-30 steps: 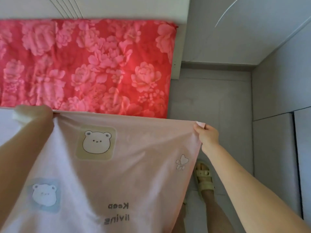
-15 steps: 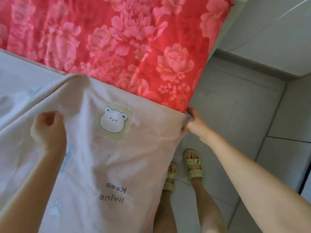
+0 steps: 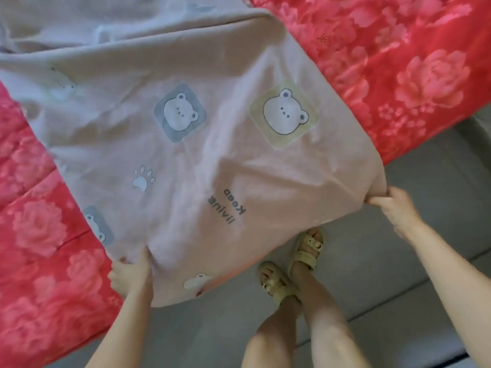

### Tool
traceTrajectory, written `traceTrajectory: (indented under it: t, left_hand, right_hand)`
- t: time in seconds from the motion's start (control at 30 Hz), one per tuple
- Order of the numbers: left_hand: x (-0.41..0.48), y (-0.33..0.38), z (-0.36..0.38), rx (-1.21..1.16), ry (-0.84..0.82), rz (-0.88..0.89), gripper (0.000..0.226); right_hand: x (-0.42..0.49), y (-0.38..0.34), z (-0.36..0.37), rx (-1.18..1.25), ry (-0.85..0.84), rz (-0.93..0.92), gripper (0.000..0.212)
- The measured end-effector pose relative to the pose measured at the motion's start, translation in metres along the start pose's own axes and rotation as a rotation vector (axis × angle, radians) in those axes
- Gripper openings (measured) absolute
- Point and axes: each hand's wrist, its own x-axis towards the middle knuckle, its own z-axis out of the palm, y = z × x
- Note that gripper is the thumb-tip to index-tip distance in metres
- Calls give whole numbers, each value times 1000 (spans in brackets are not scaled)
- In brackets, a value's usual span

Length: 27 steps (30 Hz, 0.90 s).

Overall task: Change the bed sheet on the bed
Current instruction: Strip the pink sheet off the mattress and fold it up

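Observation:
A pale pink bed sheet [image 3: 186,160] printed with bear faces, a paw and the words "Keep living" lies spread over a red floral mattress cover [image 3: 398,75] on the bed. My left hand [image 3: 130,274] grips the sheet's near edge over the bed's side. My right hand [image 3: 393,205] pinches the sheet's corner, held out past the bed edge above the floor. The sheet's far part is bunched and wrinkled at the top left.
Grey tiled floor [image 3: 398,274] runs beside the bed at the lower right. My two feet in pale yellow sandals [image 3: 292,266] stand on it close to the bed edge. Red floral cover [image 3: 39,235] also shows at the left.
The view has swung down and left. The sheet now lies farther across the red cover, with more of its print showing. Both hands keep their hold on its near edge.

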Motion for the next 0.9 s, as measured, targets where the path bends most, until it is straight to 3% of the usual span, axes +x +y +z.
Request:
traceTrajectory:
  t: [0.2,0.27,0.4,0.5,0.63,0.73,0.9]
  left_hand:
    - [-8,-70,5,-332,-62,-259,71]
    - [-13,-90,6,-456,-174,-220,53]
    - [-11,-114,-3,-696,-433,-179,11]
    - [-24,-128,-8,-681,-553,-138,19]
    - [-75,-144,-23,-610,-729,-116,30]
    - [-120,-163,-34,-623,-708,-225,15]
    - [-142,-195,-64,-843,-631,-321,10]
  right_hand:
    - [-22,7,-16,-412,-128,37,24]
    - [-41,7,-16,-350,-157,60,25]
    - [-80,10,-22,-2,-79,122,23]
    - [-101,5,-30,155,-14,171,23]
    - [-120,-14,-43,166,7,197,9]
    - [-133,-28,-54,143,1,193,11]
    - [-158,-58,-60,172,12,159,7]
